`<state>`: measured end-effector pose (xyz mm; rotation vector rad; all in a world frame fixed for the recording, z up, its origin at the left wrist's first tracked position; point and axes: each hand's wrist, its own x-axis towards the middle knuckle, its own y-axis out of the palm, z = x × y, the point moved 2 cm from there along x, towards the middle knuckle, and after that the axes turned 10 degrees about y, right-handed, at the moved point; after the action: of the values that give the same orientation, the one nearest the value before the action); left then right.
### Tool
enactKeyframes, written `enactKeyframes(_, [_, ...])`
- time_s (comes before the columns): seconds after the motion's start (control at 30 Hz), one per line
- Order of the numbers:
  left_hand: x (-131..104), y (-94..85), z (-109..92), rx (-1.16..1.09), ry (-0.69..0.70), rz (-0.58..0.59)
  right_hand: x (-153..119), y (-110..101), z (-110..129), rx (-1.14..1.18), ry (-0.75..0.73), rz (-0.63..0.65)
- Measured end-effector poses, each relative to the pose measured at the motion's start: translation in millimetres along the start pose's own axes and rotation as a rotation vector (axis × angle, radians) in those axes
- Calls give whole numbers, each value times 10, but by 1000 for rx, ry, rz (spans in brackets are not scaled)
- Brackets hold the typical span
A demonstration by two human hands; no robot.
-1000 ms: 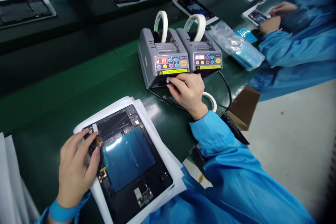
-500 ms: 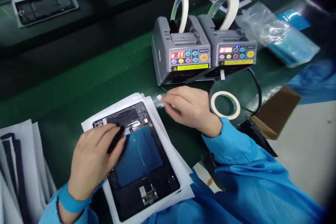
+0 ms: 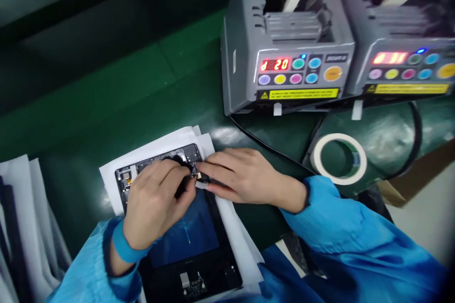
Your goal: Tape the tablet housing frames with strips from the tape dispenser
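An opened tablet (image 3: pixel 222 267) lies on white paper sheets (image 3: pixel 243 241), its inner parts and dark blue battery (image 3: pixel 190 234) facing up. My left hand (image 3: pixel 156 199) reaches over its upper half, thumb and fingertips pinched together at a small part I cannot make out. From the right side my right hand (image 3: pixel 245 175) meets it, its fingers closed on a small strip of white tape (image 3: pixel 202 184) just above the tablet. Both sets of fingertips nearly touch, beside a tiny dark and gold piece (image 3: pixel 194 170). The fingers hide part of the tablet's upper circuitry.
Two grey tape dispensers (image 3: pixel 305 75) with lit displays stand at the upper right, a short tape end sticking out of each. A masking tape roll (image 3: pixel 359 175) and black cable (image 3: pixel 266 144) lie before them. White sheets (image 3: pixel 39 218) stand at left; a cardboard box (image 3: pixel 415 175) is at right.
My right hand has brought the white tape strip left onto the tablet, next to my left fingertips. My left hand has shifted right. A tape end now shows at the left dispenser; the view is closer.
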<state>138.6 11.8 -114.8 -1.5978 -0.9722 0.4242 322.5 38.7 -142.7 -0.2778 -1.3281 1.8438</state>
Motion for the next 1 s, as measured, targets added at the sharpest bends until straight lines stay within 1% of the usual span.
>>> enactKeyframes(0.17, [-3, 27, 26, -114, -26, 11, 6, 45, 3, -24, 1, 41])
enactKeyframes(0.47, [-46, 31, 40, -164, -52, 6, 21, 4, 66, -90, -57, 44])
enactKeyframes(0.67, [-62, 44, 50, -214, -76, -12, 0, -2, 83, -56, -79, 34])
enactKeyframes(0.8, [-70, 56, 59, -247, -85, -1, 5, -16, 108, -50, -72, 54])
enactKeyframes(0.9, [-76, 57, 61, -242, -90, 16, -4, -24, 154, -109, -99, 53])
enactKeyframes(1.0, [-81, 59, 53, -213, -91, 57, -24, -22, 204, -185, -143, 74])
